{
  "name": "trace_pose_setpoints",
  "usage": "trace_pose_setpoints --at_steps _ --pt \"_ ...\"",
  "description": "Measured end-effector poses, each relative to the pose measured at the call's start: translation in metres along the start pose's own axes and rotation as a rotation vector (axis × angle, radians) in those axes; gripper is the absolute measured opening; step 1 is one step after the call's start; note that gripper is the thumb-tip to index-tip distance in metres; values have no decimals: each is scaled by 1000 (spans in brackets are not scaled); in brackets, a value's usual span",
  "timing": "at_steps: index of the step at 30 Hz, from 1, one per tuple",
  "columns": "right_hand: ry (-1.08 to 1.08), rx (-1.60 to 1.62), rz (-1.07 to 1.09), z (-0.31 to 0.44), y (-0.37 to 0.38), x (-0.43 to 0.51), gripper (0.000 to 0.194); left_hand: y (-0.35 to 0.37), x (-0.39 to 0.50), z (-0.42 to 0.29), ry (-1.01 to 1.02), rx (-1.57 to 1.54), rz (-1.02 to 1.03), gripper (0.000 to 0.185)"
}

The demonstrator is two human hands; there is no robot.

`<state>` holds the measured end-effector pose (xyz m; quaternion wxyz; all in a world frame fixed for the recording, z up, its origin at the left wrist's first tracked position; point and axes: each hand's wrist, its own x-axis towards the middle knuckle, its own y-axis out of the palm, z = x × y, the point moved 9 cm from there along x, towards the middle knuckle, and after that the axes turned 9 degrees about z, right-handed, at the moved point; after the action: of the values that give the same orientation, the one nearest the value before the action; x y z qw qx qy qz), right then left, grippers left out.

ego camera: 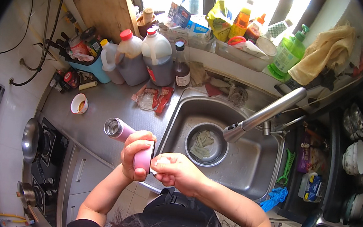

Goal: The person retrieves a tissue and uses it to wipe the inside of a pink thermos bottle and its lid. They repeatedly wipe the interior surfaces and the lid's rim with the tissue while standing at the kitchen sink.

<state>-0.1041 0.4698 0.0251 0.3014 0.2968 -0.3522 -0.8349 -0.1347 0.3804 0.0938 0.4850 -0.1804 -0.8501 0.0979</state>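
Note:
In front of my body, my left hand (133, 157) grips a pink cup-shaped lid (142, 158), turned so that its dark rim faces right. My right hand (179, 174) pinches a small white wad (163, 161), perhaps tissue or cloth, against that rim. The fingers hide part of the wad and the lid's inside. Just beyond my left hand, a pink vacuum flask (121, 130) stands uncapped on the steel counter (100, 110), its metal mouth facing up.
Right of the counter is a steel sink (246, 165), holding a metal bowl (222, 152) with a wet cloth (202, 145). A faucet (266, 112) reaches over it. Large jugs (157, 57) line the back. A small paper cup (79, 103) stands left, near a gas stove (49, 151).

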Motion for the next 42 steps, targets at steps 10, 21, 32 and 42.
trace_pose_setpoints --at_steps 10,21,32,42 --pt "-12 588 259 -9 -14 -20 21 -11 -13 22 -231 -212 -78 58" --pt "-196 891 524 5 8 -28 27 19 -4 8 -638 -1071 -280 61" --pt "-354 955 600 16 28 -36 31 37 -4 -24 -884 -1084 -168 79" --pt "-375 755 510 8 22 -34 32 45 -3 -32 -911 -1177 -31 84"
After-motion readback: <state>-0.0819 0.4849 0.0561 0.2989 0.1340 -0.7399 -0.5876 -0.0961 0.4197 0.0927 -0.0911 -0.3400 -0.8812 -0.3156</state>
